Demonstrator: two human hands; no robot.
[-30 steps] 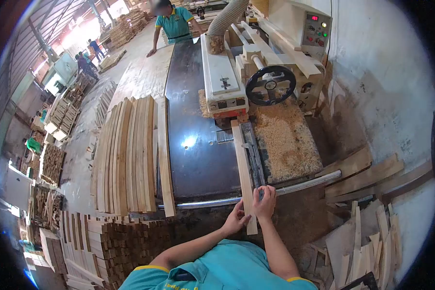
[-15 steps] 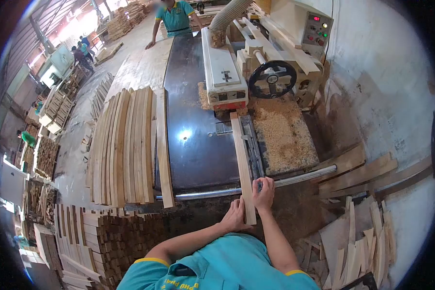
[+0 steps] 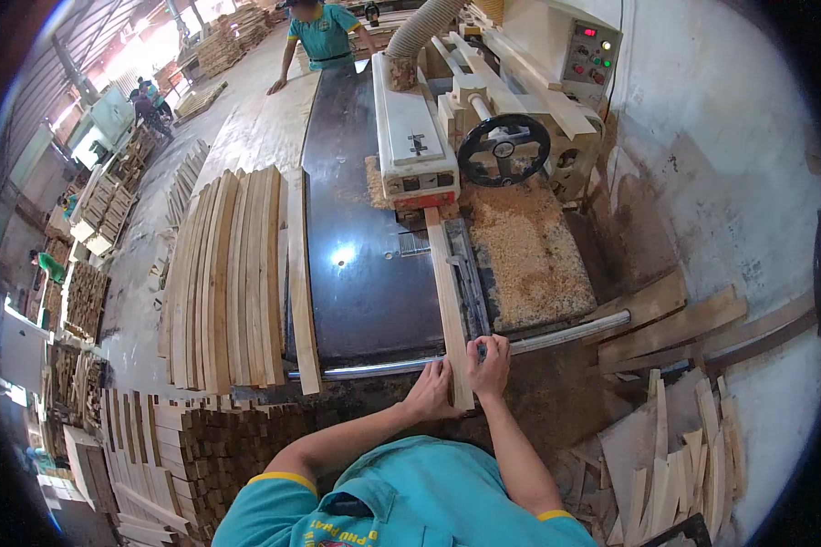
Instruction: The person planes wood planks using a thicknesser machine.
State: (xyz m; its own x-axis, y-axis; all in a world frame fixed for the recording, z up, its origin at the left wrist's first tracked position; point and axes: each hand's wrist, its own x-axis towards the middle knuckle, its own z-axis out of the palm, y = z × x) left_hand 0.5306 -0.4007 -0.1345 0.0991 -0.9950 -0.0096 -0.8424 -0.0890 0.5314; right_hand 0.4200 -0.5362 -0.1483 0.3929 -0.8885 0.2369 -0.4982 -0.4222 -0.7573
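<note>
Wood strip point(image 3: 448, 301), gripped by both hands point(image 3: 431, 390) point(image 3: 490, 365), meets machine point(image 3: 414, 150) beside sawdust point(image 3: 527, 251).

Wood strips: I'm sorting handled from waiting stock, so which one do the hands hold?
The single strip along the fence, gripped by left hand and right hand; the stack lies untouched, far left.

Pale wooden strip point(image 3: 447, 301) lying flat and lengthwise on the dark machine table point(image 3: 356, 292), far end sitting at the cutter housing point(image 3: 410, 150), near end overhanging the table edge.
</note>
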